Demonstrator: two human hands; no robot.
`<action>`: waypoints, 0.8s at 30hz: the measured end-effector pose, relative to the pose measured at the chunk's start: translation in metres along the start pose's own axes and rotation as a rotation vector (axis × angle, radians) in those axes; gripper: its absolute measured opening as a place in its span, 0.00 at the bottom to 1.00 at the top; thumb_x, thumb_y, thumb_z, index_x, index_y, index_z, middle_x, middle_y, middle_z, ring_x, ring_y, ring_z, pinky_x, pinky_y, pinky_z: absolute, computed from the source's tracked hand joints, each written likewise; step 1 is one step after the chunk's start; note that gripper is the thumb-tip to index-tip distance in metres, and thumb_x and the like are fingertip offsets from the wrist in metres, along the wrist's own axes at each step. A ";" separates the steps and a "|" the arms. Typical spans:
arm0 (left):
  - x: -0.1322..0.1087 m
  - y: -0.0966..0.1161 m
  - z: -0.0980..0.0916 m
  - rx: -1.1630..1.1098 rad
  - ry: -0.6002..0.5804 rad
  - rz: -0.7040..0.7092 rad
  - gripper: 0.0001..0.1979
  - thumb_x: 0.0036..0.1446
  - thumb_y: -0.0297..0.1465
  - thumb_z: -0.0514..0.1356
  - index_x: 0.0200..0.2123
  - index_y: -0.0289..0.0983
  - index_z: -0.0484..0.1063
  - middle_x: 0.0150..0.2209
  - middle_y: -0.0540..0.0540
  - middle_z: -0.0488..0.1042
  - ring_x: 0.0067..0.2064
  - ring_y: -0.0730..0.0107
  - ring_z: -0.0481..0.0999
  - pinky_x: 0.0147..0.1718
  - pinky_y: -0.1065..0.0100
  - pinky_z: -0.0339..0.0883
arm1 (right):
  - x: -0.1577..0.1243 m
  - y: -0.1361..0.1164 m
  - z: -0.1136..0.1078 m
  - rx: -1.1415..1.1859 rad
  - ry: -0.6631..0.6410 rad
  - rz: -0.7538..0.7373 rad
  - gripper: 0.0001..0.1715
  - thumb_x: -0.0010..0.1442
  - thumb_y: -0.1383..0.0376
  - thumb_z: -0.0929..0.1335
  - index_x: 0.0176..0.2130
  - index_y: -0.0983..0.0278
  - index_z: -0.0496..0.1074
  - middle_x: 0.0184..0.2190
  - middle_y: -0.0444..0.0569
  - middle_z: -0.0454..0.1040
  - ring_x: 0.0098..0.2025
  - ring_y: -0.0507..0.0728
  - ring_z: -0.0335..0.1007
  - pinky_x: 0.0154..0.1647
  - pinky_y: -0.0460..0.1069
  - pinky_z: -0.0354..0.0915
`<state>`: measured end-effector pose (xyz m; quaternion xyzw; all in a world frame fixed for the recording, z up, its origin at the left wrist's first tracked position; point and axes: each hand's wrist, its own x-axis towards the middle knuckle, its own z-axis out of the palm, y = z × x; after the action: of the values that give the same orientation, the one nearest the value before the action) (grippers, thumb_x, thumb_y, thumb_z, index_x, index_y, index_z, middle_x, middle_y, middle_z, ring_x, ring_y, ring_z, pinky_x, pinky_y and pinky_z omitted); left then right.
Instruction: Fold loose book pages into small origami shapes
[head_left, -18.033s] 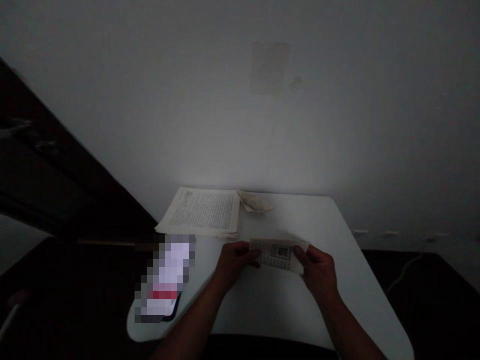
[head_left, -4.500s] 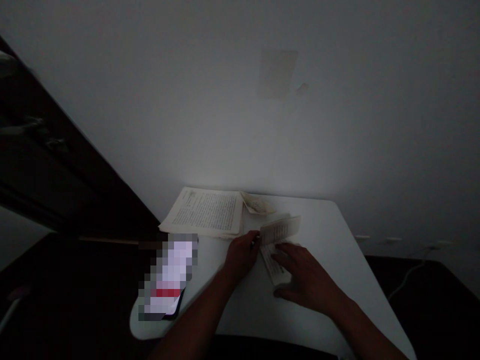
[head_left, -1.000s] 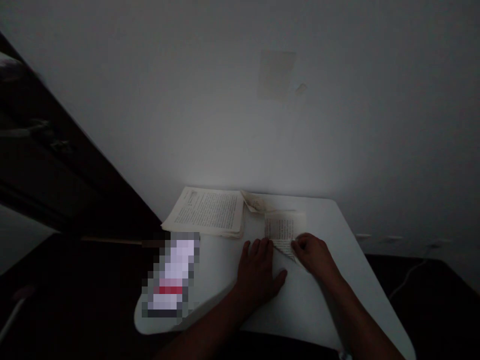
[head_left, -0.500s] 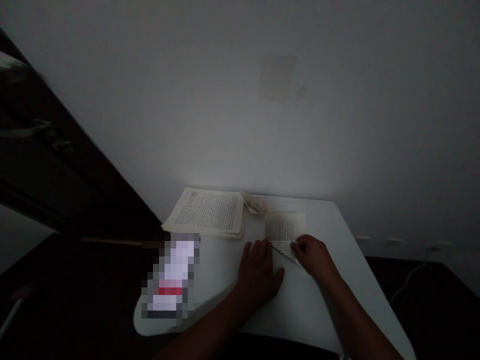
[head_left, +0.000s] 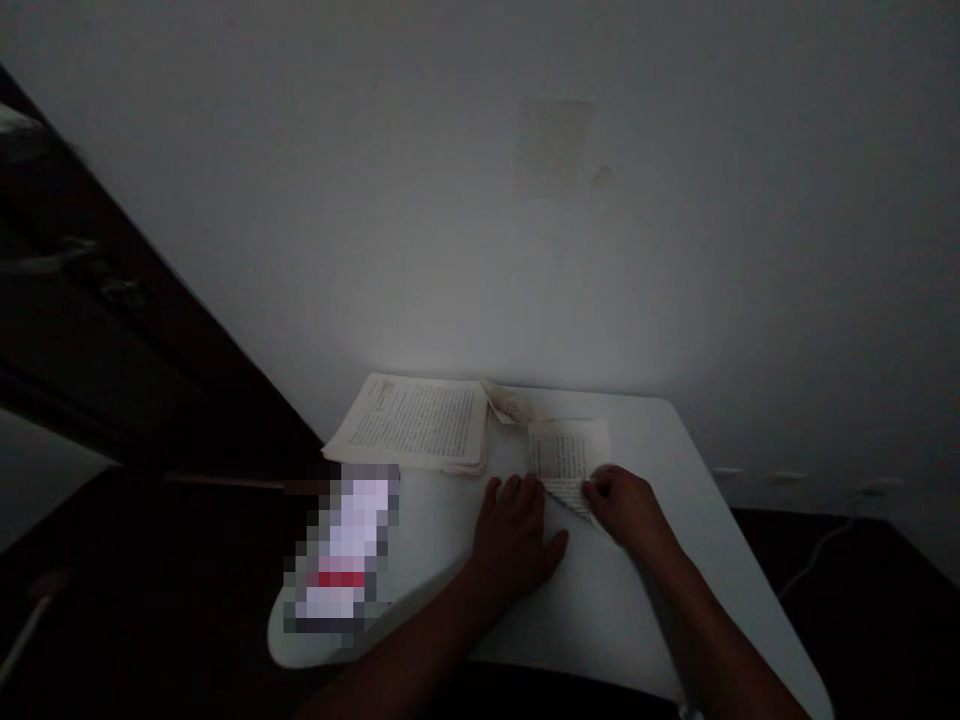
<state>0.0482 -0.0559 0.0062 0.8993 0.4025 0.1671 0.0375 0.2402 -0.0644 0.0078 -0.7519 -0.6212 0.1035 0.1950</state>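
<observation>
Pretty dim room here, so call the middle of the table the clock centre, with 12 towards the wall. Biggest thing is the pale grey wall [head_left: 375, 200], filling everything out past 12, then a dark door [head_left: 112, 340] with a handle way off at 10. The white table [head_left: 645, 430] has rounded corners and its far edge runs along the wall. At 10 o'clock there's a stack of loose printed pages [head_left: 420, 425], top one text-side up, edges a bit uneven. A phone [head_left: 345, 545] lies at 9 near the table's edge — its screen is pixelated, so no reading that. The left hand [head_left: 514, 545] is palm down near the centre, fingers side by side and thumb spread out, not gripping anything, fingertips right at the 7 o'clock corner of the printed sheet [head_left: 568, 450]. The right hand [head_left: 626, 505] sits at about 4 from that sheet, thumb and forefinger pinching its edge, the other fingers curled in. The sheet itself is on the table, just past 12 — its near part is folded into a slanted flap, with the text lines running a different way. Smallest is a creased paper piece [head_left: 514, 405] between 11 and 12, just beside the stack.
</observation>
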 end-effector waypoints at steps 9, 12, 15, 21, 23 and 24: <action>0.000 -0.002 0.003 0.053 0.020 0.045 0.22 0.58 0.41 0.50 0.52 0.34 0.63 0.53 0.39 0.65 0.53 0.53 0.62 0.54 0.48 0.49 | 0.000 -0.004 -0.002 -0.005 -0.005 0.005 0.16 0.55 0.62 0.61 0.21 0.64 0.69 0.27 0.50 0.74 0.30 0.54 0.70 0.34 0.46 0.59; -0.003 -0.002 0.006 0.052 0.026 0.039 0.21 0.59 0.41 0.50 0.52 0.38 0.64 0.54 0.40 0.64 0.54 0.51 0.61 0.54 0.46 0.49 | 0.000 -0.004 -0.002 -0.014 -0.007 0.014 0.16 0.54 0.62 0.61 0.20 0.64 0.68 0.25 0.49 0.73 0.29 0.54 0.69 0.32 0.46 0.59; -0.006 -0.001 0.007 0.044 0.028 0.038 0.21 0.59 0.42 0.49 0.53 0.42 0.63 0.56 0.41 0.63 0.55 0.49 0.60 0.53 0.44 0.48 | 0.000 -0.005 -0.003 -0.015 -0.005 0.015 0.16 0.55 0.62 0.61 0.20 0.64 0.68 0.26 0.50 0.73 0.29 0.54 0.69 0.33 0.46 0.59; -0.009 0.001 0.009 0.045 0.013 0.040 0.21 0.58 0.42 0.51 0.54 0.47 0.61 0.57 0.40 0.60 0.56 0.47 0.59 0.52 0.42 0.48 | 0.001 -0.003 -0.001 -0.011 -0.010 0.007 0.16 0.55 0.62 0.61 0.20 0.64 0.69 0.27 0.50 0.74 0.29 0.54 0.69 0.34 0.46 0.60; -0.011 0.002 0.010 0.034 0.018 0.050 0.22 0.58 0.43 0.52 0.55 0.49 0.60 0.58 0.41 0.58 0.57 0.45 0.57 0.52 0.41 0.49 | 0.001 -0.002 0.000 -0.009 -0.008 0.008 0.17 0.55 0.61 0.61 0.20 0.64 0.69 0.28 0.50 0.74 0.29 0.54 0.69 0.34 0.46 0.60; -0.013 0.003 0.011 0.027 0.021 0.058 0.22 0.57 0.44 0.52 0.55 0.51 0.59 0.59 0.41 0.57 0.58 0.44 0.56 0.52 0.41 0.49 | 0.001 -0.002 0.000 -0.008 -0.006 0.009 0.16 0.55 0.61 0.61 0.21 0.64 0.70 0.29 0.50 0.74 0.30 0.54 0.69 0.34 0.46 0.60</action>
<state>0.0462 -0.0665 -0.0068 0.9091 0.3790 0.1721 0.0163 0.2383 -0.0635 0.0088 -0.7550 -0.6190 0.1042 0.1898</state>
